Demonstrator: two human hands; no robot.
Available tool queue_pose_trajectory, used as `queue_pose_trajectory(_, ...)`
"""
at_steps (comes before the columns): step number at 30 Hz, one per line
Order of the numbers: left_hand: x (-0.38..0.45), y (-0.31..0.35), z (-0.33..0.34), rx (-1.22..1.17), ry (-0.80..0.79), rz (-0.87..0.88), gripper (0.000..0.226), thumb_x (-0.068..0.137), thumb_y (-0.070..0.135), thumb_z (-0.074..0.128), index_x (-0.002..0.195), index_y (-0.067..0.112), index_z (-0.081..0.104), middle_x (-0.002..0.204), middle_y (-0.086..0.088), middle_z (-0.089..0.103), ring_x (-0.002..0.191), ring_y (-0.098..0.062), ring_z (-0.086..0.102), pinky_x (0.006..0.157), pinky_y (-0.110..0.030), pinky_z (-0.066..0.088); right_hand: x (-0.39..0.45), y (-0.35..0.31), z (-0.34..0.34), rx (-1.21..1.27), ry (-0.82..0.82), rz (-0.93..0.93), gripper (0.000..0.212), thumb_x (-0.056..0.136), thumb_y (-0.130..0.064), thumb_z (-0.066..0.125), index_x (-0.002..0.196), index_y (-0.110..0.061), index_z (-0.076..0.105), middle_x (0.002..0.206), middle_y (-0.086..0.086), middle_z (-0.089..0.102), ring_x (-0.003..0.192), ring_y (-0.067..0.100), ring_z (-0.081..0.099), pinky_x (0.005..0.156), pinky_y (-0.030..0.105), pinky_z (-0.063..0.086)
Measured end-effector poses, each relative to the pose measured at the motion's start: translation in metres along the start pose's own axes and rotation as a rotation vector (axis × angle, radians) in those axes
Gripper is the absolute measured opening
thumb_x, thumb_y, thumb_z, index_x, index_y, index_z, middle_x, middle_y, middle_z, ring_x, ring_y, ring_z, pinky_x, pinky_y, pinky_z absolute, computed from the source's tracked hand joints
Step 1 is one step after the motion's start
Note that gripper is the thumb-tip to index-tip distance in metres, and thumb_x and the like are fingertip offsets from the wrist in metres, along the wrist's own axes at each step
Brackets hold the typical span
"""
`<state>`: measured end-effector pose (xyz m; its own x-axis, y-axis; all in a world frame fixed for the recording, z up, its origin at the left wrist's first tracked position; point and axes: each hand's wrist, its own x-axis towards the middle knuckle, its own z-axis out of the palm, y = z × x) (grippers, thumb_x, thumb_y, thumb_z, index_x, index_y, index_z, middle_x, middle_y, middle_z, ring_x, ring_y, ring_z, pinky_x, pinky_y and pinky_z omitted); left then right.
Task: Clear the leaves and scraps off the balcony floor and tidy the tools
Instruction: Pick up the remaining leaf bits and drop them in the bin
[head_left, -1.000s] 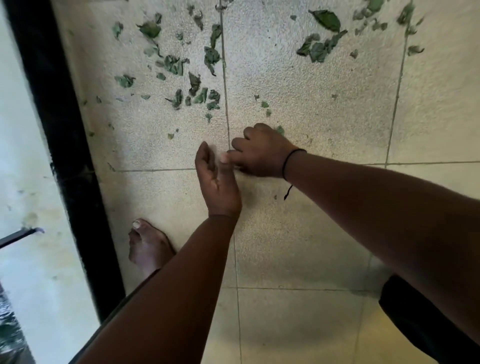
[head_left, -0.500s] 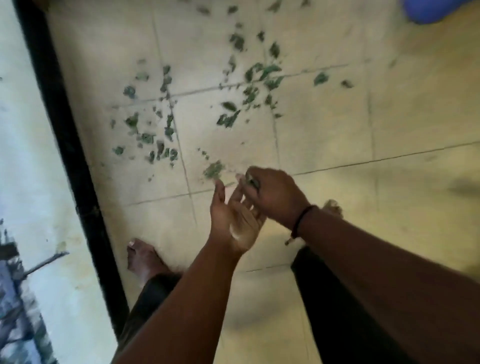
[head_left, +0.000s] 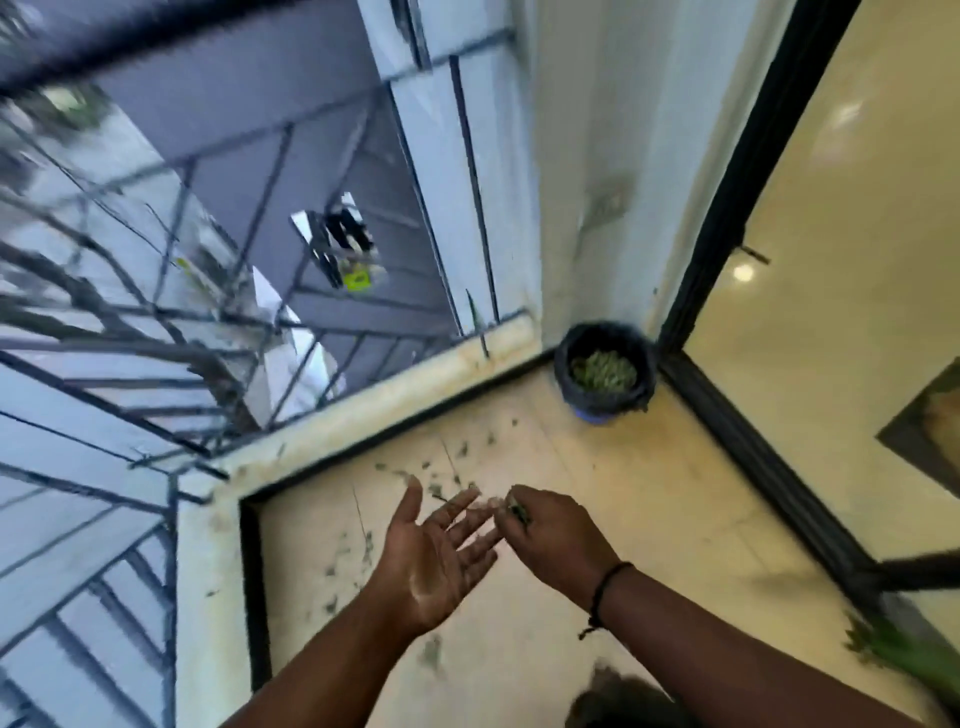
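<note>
Blurred metal railing (head_left: 171, 332) at the ledge, perhaps a building beyond; black door frame (head_left: 727, 208).

Both my forearms are bare, no sleeves reaching them. My right wrist wears a thin black cord band (head_left: 605, 590), its knotted loose end dangling below. My fingers (head_left: 457, 506) carry no rings.

Single head view, looking forward and down, close above hands; balcony floor (head_left: 597, 519) and railing (head_left: 156, 338) ahead.
</note>
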<state>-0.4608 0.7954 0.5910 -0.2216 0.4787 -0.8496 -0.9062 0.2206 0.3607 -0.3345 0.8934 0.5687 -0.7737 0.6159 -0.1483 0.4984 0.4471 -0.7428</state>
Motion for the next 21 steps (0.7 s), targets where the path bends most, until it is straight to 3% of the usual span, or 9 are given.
queue_pose_trajectory(4,-0.031,0.007,0.068,0.001,-0.05,0.064,0.066,0.089,0.07,0.039,0.111,0.012,0.063,0.095,-0.011,0.071,0.084,-0.031,0.065,0.085,-0.036,0.046,0.022,-0.026,-0.068,-0.089,-0.06,-0.111,0.019,0.097,-0.038,0.05,0.085,-0.024,0.053,0.094,0.01,0.067,0.092,0.028,0.06,0.064,0.029,0.028)
queue_pose_trajectory(7,-0.055,0.017,0.088,0.03,-0.095,0.084,0.074,0.089,0.074,0.034,0.116,0.011,0.064,0.105,-0.01,0.073,0.094,-0.031,0.065,0.081,-0.035,0.046,0.035,-0.042,-0.104,-0.155,-0.039,-0.17,0.02,0.097,-0.039,0.05,0.081,-0.027,0.046,0.095,0.012,0.067,0.095,0.029,0.06,0.064,0.029,0.029)
queue_pose_trajectory(9,-0.064,0.031,0.087,0.057,-0.086,0.101,0.078,0.088,0.076,0.034,0.122,0.013,0.063,0.117,-0.009,0.07,0.104,-0.032,0.063,0.081,-0.035,0.047,0.045,-0.054,-0.119,-0.192,-0.019,-0.188,0.021,0.097,-0.037,0.05,0.083,-0.022,0.051,0.096,0.013,0.068,0.095,0.03,0.06,0.064,0.03,0.029)
queue_pose_trajectory(13,-0.068,0.062,0.078,-0.003,-0.056,0.154,0.08,0.087,0.076,0.035,0.127,0.01,0.06,0.126,-0.012,0.066,0.12,-0.035,0.057,0.096,-0.041,0.044,0.072,-0.075,-0.129,-0.23,0.028,-0.233,0.031,0.098,-0.038,0.049,0.087,-0.012,0.061,0.093,0.016,0.068,0.094,0.033,0.06,0.066,0.034,0.031)
queue_pose_trajectory(17,-0.057,0.098,0.074,-0.04,-0.075,0.221,0.078,0.089,0.075,0.034,0.122,0.009,0.062,0.125,-0.015,0.065,0.12,-0.036,0.056,0.107,-0.044,0.038,0.1,-0.093,-0.129,-0.295,0.008,-0.197,0.029,0.098,-0.041,0.046,0.082,-0.019,0.055,0.096,0.014,0.068,0.095,0.031,0.06,0.065,0.033,0.032)
queue_pose_trajectory(21,-0.043,0.134,0.082,-0.045,-0.12,0.238,0.075,0.092,0.071,0.035,0.124,0.008,0.06,0.12,-0.015,0.066,0.122,-0.036,0.055,0.111,-0.044,0.035,0.122,-0.099,-0.139,-0.384,-0.018,-0.168,0.031,0.098,-0.042,0.044,0.087,-0.016,0.058,0.098,0.013,0.067,0.095,0.03,0.059,0.064,0.03,0.027)
